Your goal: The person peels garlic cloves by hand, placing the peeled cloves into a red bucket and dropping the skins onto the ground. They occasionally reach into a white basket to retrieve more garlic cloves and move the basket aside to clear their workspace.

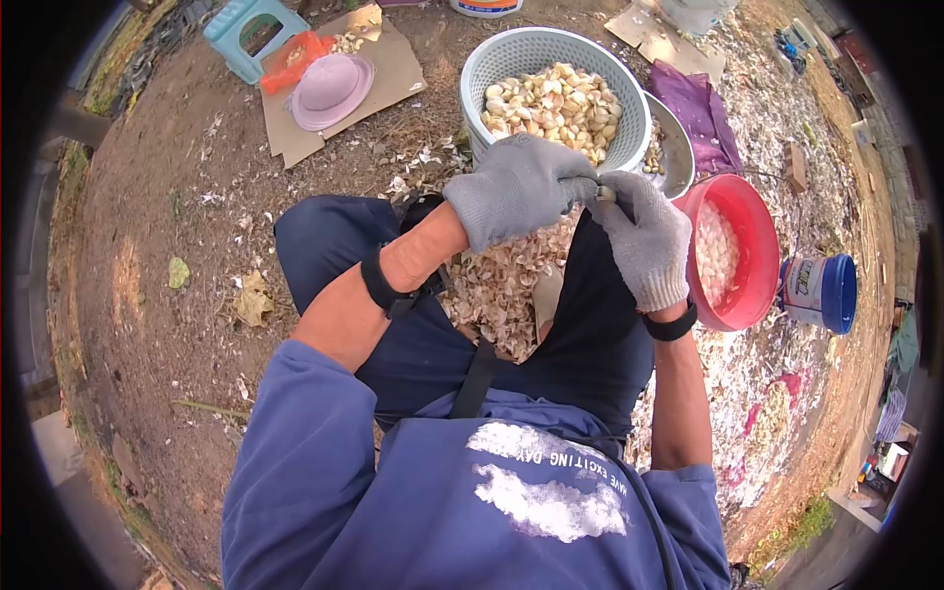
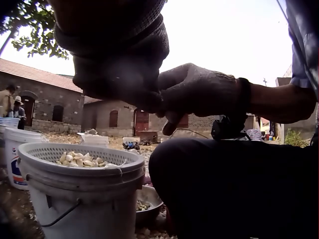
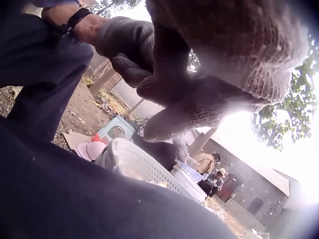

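Observation:
Both hands wear grey knitted gloves and meet at the fingertips over the person's knees. My right hand (image 1: 644,231) pinches a small pale garlic clove (image 1: 606,195) between thumb and fingers. From the other side my left hand (image 1: 521,187) grips at the same clove, its fingers bent and mostly covering it. Just beyond the hands stands a grey perforated basket (image 1: 474,93) with many unpeeled garlic cloves (image 1: 565,103). The left wrist view shows this basket set in a white bucket (image 2: 84,209). In the right wrist view the gloved fingers (image 3: 174,122) hide the clove.
A red basin (image 1: 762,251) of peeled cloves stands at the right, beside a blue-and-white bucket (image 1: 821,292). A metal bowl (image 1: 678,147) sits behind the basket. Garlic skins (image 1: 506,295) pile between the legs. A pink hat (image 1: 332,90) lies on cardboard near a blue stool (image 1: 226,34).

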{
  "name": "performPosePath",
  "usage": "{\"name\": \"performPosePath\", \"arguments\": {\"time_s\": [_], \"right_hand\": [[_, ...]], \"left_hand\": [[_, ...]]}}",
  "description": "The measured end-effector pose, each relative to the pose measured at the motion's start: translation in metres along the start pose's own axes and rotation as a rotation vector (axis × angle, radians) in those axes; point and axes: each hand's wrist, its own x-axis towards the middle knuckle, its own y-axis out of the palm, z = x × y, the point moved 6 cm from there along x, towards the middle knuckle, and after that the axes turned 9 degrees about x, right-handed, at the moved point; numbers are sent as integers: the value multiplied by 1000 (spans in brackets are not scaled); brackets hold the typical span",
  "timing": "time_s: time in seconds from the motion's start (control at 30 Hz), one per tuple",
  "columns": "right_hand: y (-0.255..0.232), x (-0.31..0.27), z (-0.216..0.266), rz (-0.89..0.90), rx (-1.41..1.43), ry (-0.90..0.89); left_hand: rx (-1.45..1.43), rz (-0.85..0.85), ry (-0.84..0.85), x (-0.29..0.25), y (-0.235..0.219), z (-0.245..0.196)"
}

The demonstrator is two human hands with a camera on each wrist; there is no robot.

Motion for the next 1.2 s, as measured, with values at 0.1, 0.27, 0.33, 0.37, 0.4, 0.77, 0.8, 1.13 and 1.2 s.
{"name": "performPosePath", "arguments": {"time_s": [0.1,0.27,0.33,0.37,0.4,0.77,0.8,1.13,1.2], "right_hand": [[-2,1,-1,8,52,2],[-2,-1,-8,52,191,99],[-7,-1,-9,27,222,135],[-8,-1,-9,26,221,134],[-8,-1,-11,13,245,144],[-5,-3,6,-25,-4,4],[-5,-3,9,-32,-36,-32],[-2,-6,2,-35,150,130],[-3,-6,-1,-30,171,133]], "left_hand": [[12,-5,-38,1,-3,5],[166,-171,145,-1,-2,7],[74,-19,-27,0,-2,6],[73,-21,-26,1,-4,6],[53,-7,-10,1,-4,6],[-61,82,-24,1,4,2],[-53,83,-26,1,4,2],[-369,216,-183,-2,4,10],[-394,228,-194,-2,2,9]]}}
